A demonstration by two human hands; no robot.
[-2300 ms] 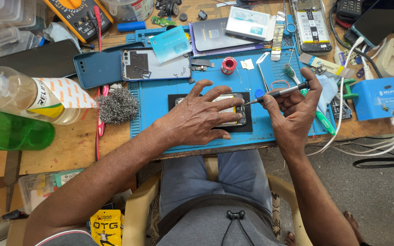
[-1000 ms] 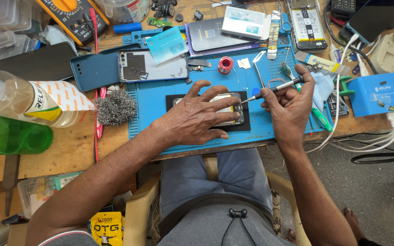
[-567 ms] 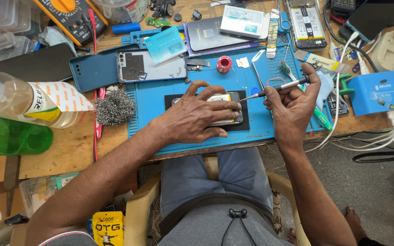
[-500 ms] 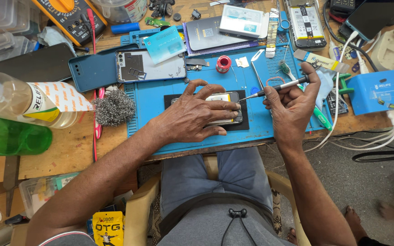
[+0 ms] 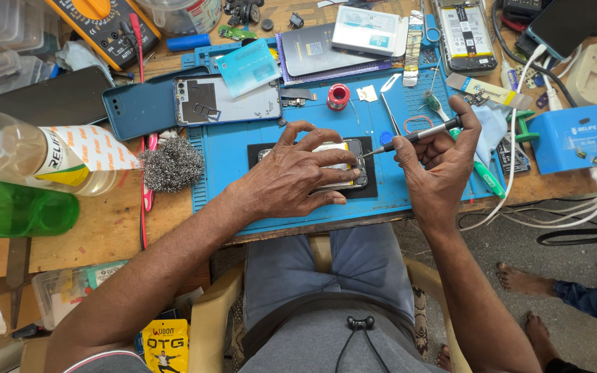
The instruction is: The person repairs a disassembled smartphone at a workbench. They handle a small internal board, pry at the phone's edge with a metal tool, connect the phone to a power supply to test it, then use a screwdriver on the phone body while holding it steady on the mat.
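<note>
Opened smartphone (image 5: 343, 166) lying on a black pad (image 5: 371, 186) mid blue repair mat (image 5: 229, 162), well in from the mat's edges. Left hand (image 5: 295, 176) spread flat, pinning it. Right hand (image 5: 437, 166) gripping one screwdriver (image 5: 416, 136), tip at the phone's right edge. Two bottles (image 5: 19, 183) left, on a cluttered wooden bench (image 5: 105, 228).

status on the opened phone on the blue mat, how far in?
Done: the opened phone lies on a black pad with its insides showing. In hand: the left hand presses it flat while the right hand holds a screwdriver, tip at the phone's right edge. Left: no cover is on it; a blue back cover lies apart at the mat's upper left.
</note>
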